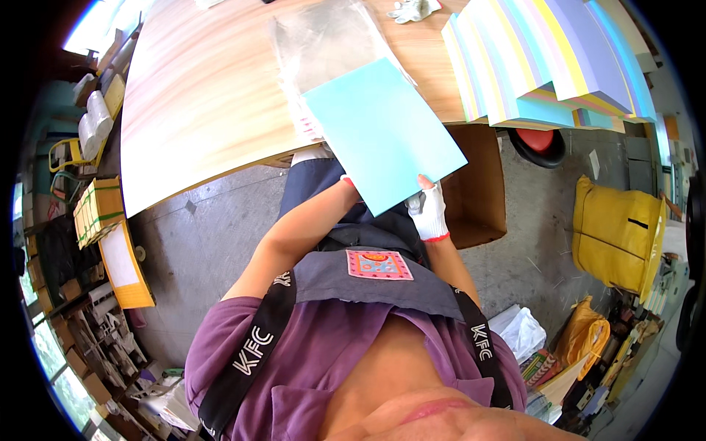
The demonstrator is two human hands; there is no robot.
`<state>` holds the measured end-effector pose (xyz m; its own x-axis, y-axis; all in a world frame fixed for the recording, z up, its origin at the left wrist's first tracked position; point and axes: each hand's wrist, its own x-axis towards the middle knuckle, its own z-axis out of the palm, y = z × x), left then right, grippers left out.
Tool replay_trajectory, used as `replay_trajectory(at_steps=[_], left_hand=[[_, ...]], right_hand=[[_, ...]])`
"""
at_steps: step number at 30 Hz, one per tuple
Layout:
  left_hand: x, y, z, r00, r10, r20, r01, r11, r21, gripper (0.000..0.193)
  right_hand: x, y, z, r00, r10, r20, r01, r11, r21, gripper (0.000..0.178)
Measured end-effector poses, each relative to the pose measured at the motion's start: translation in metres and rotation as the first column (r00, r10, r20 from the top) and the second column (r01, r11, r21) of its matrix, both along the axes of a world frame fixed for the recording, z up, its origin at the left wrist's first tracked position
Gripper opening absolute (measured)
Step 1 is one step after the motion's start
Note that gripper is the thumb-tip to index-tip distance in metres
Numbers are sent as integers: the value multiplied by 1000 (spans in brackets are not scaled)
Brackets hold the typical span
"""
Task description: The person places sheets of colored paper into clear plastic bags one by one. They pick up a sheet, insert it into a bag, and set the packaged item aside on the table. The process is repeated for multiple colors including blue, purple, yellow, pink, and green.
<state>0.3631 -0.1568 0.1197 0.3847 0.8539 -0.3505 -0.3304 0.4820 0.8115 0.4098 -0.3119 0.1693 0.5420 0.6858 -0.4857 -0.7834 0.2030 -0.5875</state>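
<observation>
One wood-grained table (pixel 191 110) is our landmark. On its right-hand end we see square-edged stacks of paper (pixel 507 62) in smooth pastel bands. Under its near edge sits a brown cardboard box (pixel 482 187). Wrinkled, clear plastic bags (pixel 331 37) lie across its middle. The light-blue sheet (pixel 386 132) — flat, rectangular, matt — covers the near end of those bags, its closest corner jutting past the table's edge. Nearer us than the table, black straps (pixel 246 360) carry bold white lettering, with a pink-bordered, multicoloured patch (pixel 379 265) between them. Just off the table's near edge, the right hand (pixel 429 209), in a white knit glove with a red cuff, grips the sheet, bare thumb tip on top. The left hand (pixel 348 179) is mostly hidden beneath the sheet — how its fingers stand, we cannot tell.
</observation>
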Motion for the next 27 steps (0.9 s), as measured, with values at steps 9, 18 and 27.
replay_trajectory(at_steps=[9,18,27], left_hand=[[-63,-42,-32,969,-238,66,246,954,-169,17],[-80,-29,-60,953,-293,81,300,861,-411,12],[-132,29,22,894,-446,38,393,740,-546,45]], right_hand=[[-25,59,-34,998,55,-25,-53,995,82,26],[2,134,-50,994,-5,-108,13,997,75,22],[96,-17,-125,987,136,81,-132,990,-47,33]])
